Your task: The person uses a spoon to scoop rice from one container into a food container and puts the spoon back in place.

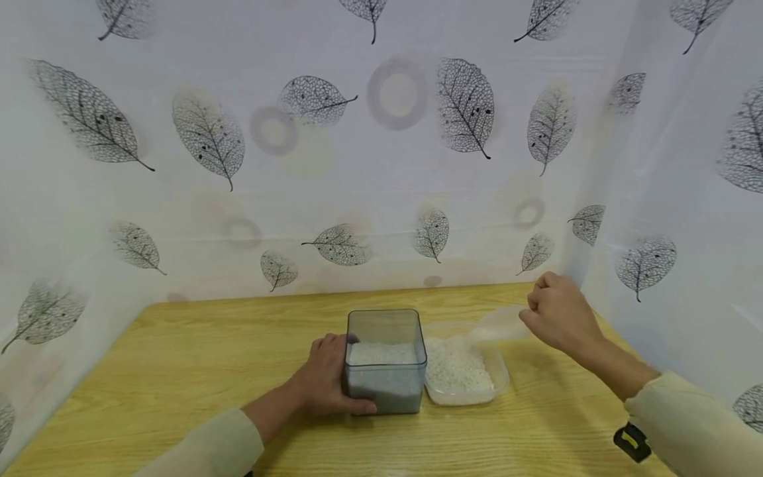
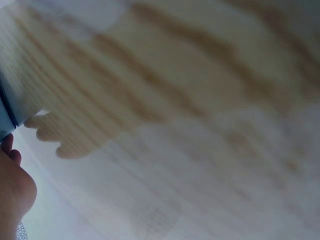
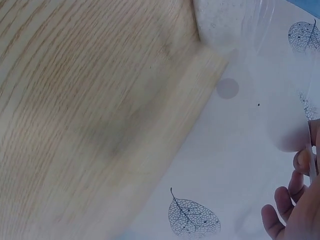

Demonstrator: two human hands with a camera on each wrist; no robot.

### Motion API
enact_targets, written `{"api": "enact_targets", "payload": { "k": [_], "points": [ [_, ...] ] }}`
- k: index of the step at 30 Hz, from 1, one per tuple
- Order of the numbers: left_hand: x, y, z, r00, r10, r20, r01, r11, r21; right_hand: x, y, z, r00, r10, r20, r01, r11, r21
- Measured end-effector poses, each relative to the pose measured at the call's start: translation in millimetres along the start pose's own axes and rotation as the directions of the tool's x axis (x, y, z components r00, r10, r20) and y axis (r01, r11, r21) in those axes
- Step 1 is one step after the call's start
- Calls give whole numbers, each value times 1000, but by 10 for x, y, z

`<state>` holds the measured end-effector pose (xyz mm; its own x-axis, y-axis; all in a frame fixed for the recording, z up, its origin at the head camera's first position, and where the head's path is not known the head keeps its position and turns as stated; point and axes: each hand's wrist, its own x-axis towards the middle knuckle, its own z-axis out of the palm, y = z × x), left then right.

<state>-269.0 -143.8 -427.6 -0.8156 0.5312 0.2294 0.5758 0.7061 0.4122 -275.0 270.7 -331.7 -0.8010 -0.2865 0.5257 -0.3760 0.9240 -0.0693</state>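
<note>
My left hand [image 1: 326, 377] grips the left side of a square grey see-through canister [image 1: 384, 387], its thumb along the front. White rice [image 1: 381, 354] lies inside, below the rim. In the left wrist view only part of this hand [image 2: 15, 192] and the canister's edge [image 2: 7, 112] show. Just right of the canister stands a clear plastic tub [image 1: 465, 397] with more rice [image 1: 456, 364] in it. My right hand [image 1: 563, 317], raised to the right of the tub, pinches the handle of a translucent plastic scoop [image 1: 503, 323]. The scoop's front end overlaps the tub's rice.
Everything stands on a wood-grain table [image 1: 226, 358]. A white curtain [image 1: 381, 172] with a leaf print hangs behind it and along both sides. A small black and yellow item [image 1: 632, 442] is by the right sleeve.
</note>
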Motion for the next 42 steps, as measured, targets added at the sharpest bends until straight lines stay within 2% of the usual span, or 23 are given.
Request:
{"api": "enact_targets", "payload": {
  "k": [2,4,7,9,12,16,20,24,33,37,42],
  "points": [
    [-3,-4,0,1000,1,0,-1,1000,-2,13,-30,-1,996,-67,-65,63,996,-58],
    [-4,-11,3,1000,1,0,-1,1000,-1,29,-58,1,978,-152,-141,135,983,-123],
    [-4,-22,11,1000,3,-1,-3,1000,-2,62,-87,8,931,-278,-238,234,952,-199],
    [-1,-26,16,1000,4,-2,-4,1000,-4,86,-106,12,904,-324,-278,268,938,-222],
    [0,-35,20,1000,4,-4,-4,1000,-3,129,-149,7,885,-345,-313,284,932,-223],
    [5,-43,25,1000,7,-8,-7,1000,4,217,-256,-19,869,-333,-365,285,942,-180],
    [1,-44,21,1000,10,-13,-10,1000,8,317,-455,-62,864,-287,-414,287,956,-63],
    [-2,-39,16,1000,10,-10,-10,1000,3,381,-699,-80,866,-264,-424,307,951,34],
    [5,-20,8,1000,11,-6,-11,1000,-4,470,-1129,-5,854,-331,-402,377,925,40],
    [-5,-14,7,1000,10,-9,-10,1000,2,508,-1272,66,851,-381,-362,412,911,9],
    [-6,1,0,1000,12,-25,-12,1000,7,514,-1428,148,845,-455,-280,452,888,-82]
  ]
}}
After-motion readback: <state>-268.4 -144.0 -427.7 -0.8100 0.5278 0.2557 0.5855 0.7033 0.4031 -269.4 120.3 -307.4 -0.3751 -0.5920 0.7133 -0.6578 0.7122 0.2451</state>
